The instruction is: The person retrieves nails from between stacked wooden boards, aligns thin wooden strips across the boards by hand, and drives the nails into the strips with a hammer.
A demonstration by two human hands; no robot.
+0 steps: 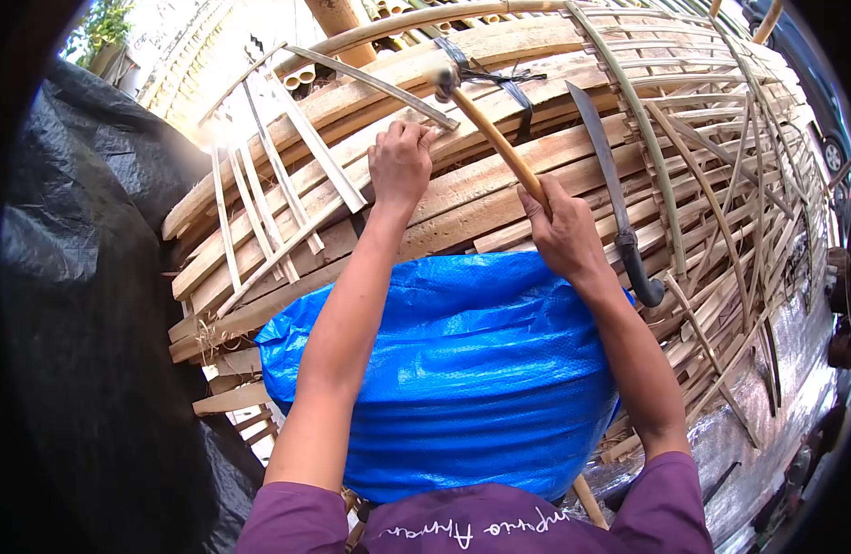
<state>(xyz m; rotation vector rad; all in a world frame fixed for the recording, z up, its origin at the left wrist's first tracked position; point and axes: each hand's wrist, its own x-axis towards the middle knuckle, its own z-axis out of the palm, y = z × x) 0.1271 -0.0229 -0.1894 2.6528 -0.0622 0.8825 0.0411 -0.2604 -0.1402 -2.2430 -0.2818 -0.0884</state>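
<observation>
My right hand is wrapped round the wooden handle of a hammer, its head raised at the upper middle. My left hand is closed, with its fingertips at a flat bamboo strip near the strip's lower end; what they pinch is too small to make out. Left of it, several pale bamboo strips are crossed into a frame lying over stacked timber planks. A machete with a dark curved handle rests on the wood to the right of my right hand.
A blue tarp covers the area before my body. A black sheet hangs at the left. Woven bamboo lattice spreads over the right side. Black ties bind the planks near the top. A vehicle stands at the far right.
</observation>
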